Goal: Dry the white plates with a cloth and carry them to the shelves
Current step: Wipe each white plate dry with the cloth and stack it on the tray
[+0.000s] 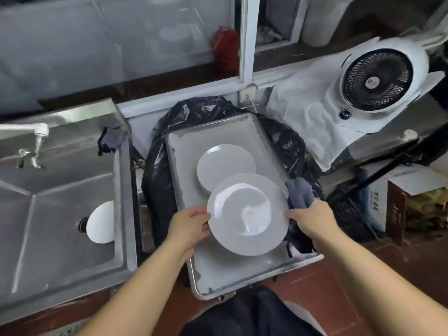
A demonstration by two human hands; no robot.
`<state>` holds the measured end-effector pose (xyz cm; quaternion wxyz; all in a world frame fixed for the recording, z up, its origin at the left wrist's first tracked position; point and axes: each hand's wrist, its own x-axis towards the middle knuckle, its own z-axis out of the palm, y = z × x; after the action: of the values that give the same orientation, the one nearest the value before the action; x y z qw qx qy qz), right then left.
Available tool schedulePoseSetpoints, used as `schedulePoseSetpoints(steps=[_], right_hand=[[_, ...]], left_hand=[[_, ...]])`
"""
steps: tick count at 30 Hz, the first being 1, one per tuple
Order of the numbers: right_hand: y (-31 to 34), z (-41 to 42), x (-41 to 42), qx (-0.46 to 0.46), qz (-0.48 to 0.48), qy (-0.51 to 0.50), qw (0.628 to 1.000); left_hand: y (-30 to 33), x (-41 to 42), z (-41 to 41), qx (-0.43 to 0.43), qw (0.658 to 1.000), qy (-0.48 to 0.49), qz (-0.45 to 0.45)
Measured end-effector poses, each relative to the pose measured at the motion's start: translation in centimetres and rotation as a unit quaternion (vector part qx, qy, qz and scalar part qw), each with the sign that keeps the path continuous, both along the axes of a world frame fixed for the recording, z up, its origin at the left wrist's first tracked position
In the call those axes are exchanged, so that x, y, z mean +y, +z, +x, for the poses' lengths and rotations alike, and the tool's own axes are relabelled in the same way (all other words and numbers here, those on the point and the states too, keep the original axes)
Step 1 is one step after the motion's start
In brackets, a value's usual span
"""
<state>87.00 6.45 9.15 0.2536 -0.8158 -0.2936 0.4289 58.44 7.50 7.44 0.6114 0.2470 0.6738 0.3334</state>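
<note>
We hold one white plate [247,214] over the metal tray [184,151], left hand [191,229] and right hand [308,221] clamped on opposite rims, the grey cloth [300,192] bunched under the right. A second plate [223,163] lies on the tray, a third [101,223] in the sink [60,190]. No shelves in view; most work seems left.

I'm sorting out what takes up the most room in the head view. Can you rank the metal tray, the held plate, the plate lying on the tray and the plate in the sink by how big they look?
1. metal tray
2. held plate, nearest the camera
3. plate lying on the tray
4. plate in the sink, partly hidden by the sink wall, so unsure
</note>
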Motion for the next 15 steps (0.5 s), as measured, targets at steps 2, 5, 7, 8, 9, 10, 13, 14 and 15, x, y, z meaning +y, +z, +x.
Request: schedulePoseSetpoints(steps=[2, 5, 7, 8, 9, 10, 13, 14, 15], right_hand=[[-0.2, -0.9, 1.7, -0.018, 0.004, 0.008, 1.000], [-0.6, -1.7, 4.5, -0.048, 0.013, 0.031, 0.998], [-0.9, -2.0, 6.6, -0.067, 0.014, 0.051, 0.996], [-1.2, -2.2, 7.7, -0.075, 0.010, 0.063, 0.995], [-1.4, -2.2, 8.8, -0.080, 0.005, 0.073, 0.994], [-1.7, -2.3, 9.8, -0.082, 0.002, 0.080, 0.993], [-2.8, -2.1, 12.9, -0.077, -0.006, 0.090, 0.993], [-3.2, -2.1, 13.7, -0.076, -0.010, 0.096, 0.992], [-3.5, -2.0, 14.6, -0.078, -0.013, 0.104, 0.991]], left_hand=[[-0.3, 1.5, -0.9, 0.029, 0.999, -0.012, 0.007], [-0.9, 4.0, -1.8, 0.060, 0.998, -0.028, 0.020], [-1.3, 5.8, -2.1, 0.078, 0.996, -0.037, 0.025], [-1.5, 6.6, -2.1, 0.087, 0.995, -0.042, 0.025], [-1.7, 7.4, -2.1, 0.097, 0.994, -0.047, 0.025], [-1.9, 8.3, -2.1, 0.110, 0.992, -0.050, 0.024], [-2.5, 10.6, -1.8, 0.154, 0.987, -0.052, 0.018], [-2.6, 11.3, -1.7, 0.169, 0.984, -0.054, 0.016], [-2.7, 11.9, -1.5, 0.185, 0.981, -0.058, 0.013]])
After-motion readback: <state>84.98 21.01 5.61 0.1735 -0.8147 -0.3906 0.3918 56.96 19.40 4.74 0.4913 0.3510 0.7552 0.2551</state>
